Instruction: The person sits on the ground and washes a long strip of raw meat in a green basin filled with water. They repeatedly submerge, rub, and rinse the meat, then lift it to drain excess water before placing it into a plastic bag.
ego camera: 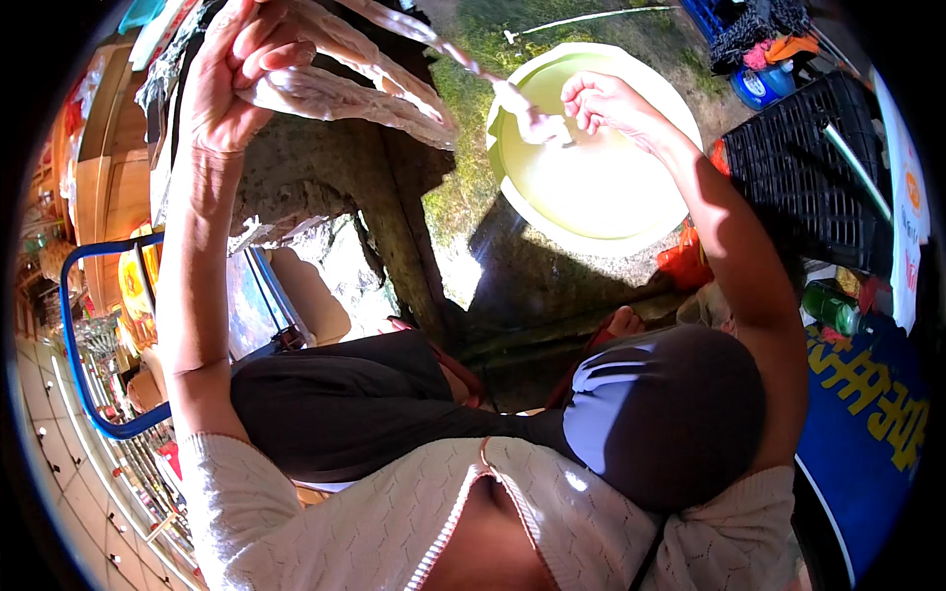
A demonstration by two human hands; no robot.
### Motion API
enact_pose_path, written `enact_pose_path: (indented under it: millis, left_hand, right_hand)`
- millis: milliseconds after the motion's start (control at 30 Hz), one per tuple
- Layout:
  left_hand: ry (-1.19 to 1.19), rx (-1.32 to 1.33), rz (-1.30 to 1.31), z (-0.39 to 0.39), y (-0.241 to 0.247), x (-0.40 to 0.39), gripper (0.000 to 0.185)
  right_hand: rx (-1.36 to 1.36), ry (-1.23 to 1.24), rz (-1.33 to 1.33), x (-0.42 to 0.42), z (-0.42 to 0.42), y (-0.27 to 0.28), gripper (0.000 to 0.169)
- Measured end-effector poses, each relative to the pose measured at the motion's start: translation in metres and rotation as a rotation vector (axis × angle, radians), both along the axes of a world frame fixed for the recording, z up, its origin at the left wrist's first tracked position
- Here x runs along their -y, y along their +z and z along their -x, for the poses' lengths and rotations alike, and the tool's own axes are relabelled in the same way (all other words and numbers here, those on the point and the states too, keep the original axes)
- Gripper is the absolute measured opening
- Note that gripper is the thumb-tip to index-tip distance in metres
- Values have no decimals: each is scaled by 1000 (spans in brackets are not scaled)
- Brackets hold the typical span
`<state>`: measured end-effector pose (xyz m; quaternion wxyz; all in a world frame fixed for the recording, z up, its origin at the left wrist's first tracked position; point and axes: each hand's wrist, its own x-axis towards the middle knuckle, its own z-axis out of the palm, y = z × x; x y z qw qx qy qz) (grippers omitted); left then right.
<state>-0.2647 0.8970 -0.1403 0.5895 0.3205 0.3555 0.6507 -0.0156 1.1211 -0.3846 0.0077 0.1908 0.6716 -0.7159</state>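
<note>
Raised at the upper left, my left hand (pixel 247 81) grips several long, pale, slippery-looking strips, perhaps animal intestine (pixel 347 96). One thin strand runs from the top of the picture down to the right and ends in a pale clump (pixel 543 129) over the basin. My right hand (pixel 602 107) is above the pale yellow-green plastic basin (pixel 517 196), fingers loosely curled beside that clump; a gap shows between them. Cloudy whitish liquid (pixel 591 192) lies in the basin, glaring in sunlight.
A black plastic crate (pixel 813 170) stands right of the basin, with an orange-red bag (pixel 684 258) and a green bottle (pixel 828 306) lower down. Left are a blue-framed cart handle (pixel 70 332) and a rough stone block (pixel 295 177). A thin white pipe (pixel 591 18) lies behind the basin.
</note>
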Motion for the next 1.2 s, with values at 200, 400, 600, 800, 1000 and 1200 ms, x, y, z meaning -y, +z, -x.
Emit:
enact_pose_path:
  millis: [200, 400, 600, 800, 1000, 1200]
  left_hand:
    - [-13, -82, 76, -18, -2, 5, 25]
    - [-49, -103, 82, -27, 2, 0, 27]
    - [-45, -119, 72, -35, 6, 3, 26]
    - [-5, -103, 149, -46, 9, -2, 20]
    - [42, -133, 162, -48, 6, -10, 23]
    - [207, -13, 227, -41, -6, -15, 23]
  right_hand:
    - [-88, 91, -27, 14, 22, 4, 32]
    - [-146, 42, -59, 48, 36, 16, 48]
    - [-129, 3, -16, 77, 45, 17, 46]
    - [-31, 17, -6, 87, 49, 10, 38]
    - [-10, 7, 127, 78, 43, 8, 37]
    - [-132, -7, 275, 58, 28, 18, 18]
